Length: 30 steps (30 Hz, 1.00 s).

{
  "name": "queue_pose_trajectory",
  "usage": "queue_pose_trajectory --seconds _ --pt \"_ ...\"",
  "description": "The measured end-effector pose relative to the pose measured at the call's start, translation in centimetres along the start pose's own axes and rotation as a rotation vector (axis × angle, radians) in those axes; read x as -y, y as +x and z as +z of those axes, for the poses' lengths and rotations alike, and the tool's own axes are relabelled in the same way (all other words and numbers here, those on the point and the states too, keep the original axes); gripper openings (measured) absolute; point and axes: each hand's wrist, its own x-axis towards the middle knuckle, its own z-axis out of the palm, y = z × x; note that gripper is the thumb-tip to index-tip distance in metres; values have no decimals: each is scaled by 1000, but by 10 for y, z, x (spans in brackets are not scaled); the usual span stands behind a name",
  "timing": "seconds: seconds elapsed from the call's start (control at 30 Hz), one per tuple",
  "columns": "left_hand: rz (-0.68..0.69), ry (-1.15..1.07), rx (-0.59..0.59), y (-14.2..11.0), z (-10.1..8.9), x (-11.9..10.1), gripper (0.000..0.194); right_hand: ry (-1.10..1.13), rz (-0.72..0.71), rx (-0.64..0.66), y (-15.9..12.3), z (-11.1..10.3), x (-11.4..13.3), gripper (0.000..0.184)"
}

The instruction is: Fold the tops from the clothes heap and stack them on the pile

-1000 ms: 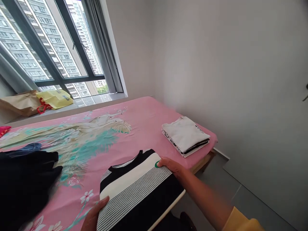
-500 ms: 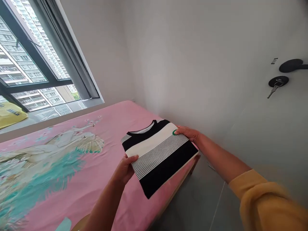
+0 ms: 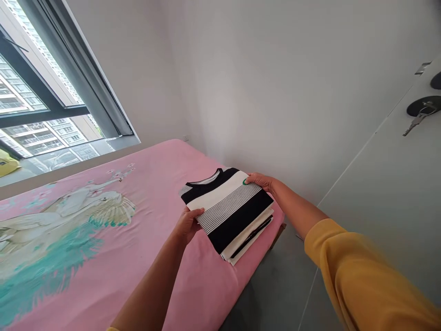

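Observation:
A folded T-shirt [image 3: 229,204] with black, white and thin-striped bands lies between my hands over the corner of the bed. Its dark neckline points away from me, and a small green ring mark shows near the right edge. My left hand [image 3: 189,224] grips the left edge, thumb on top and fingers hidden below. At the opposite edge my right hand [image 3: 261,180] pinches the cloth beside the green mark. Several folded layers of white and black cloth show at the near side; I cannot tell whether all belong to this shirt.
The bed [image 3: 203,285] has a pink sheet with a white and teal bird print. A pale wall stands behind it. To the right is a door with a key [image 3: 415,124] in its lock. At the left, a yellow bag [image 3: 7,164] sits on the sill beneath the window [image 3: 41,110].
The shirt has come down closer to the bed, and its near edge now shows stacked folds. Both hands keep their grip. My view has shifted slightly to the right.

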Motion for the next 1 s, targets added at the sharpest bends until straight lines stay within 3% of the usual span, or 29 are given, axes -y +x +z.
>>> queue_pose_trajectory --seconds 0.07,0.23,0.47,0.63,0.8,0.9,1.0 --pt "-47 59 -24 2 -3 14 53 -19 36 -20 5 -5 -12 41" --pt "-58 108 46 -11 -7 39 53 3 24 -28 -1 -12 -35 38" --pt "-62 75 -21 -25 13 51 54 -128 79 -55 -25 -15 -42 43" --pt "-84 53 -134 -41 26 61 49 -243 54 -227 -41 -12 -52 41" --pt "-124 154 -70 -71 30 78 59 -407 99 -365 -64 0 -63 48" --pt "-130 176 -91 -90 22 90 62 -536 68 -582 -83 6 -69 49" --pt "-143 181 -154 -121 1 112 59 -592 2 -771 -111 20 -84 44"
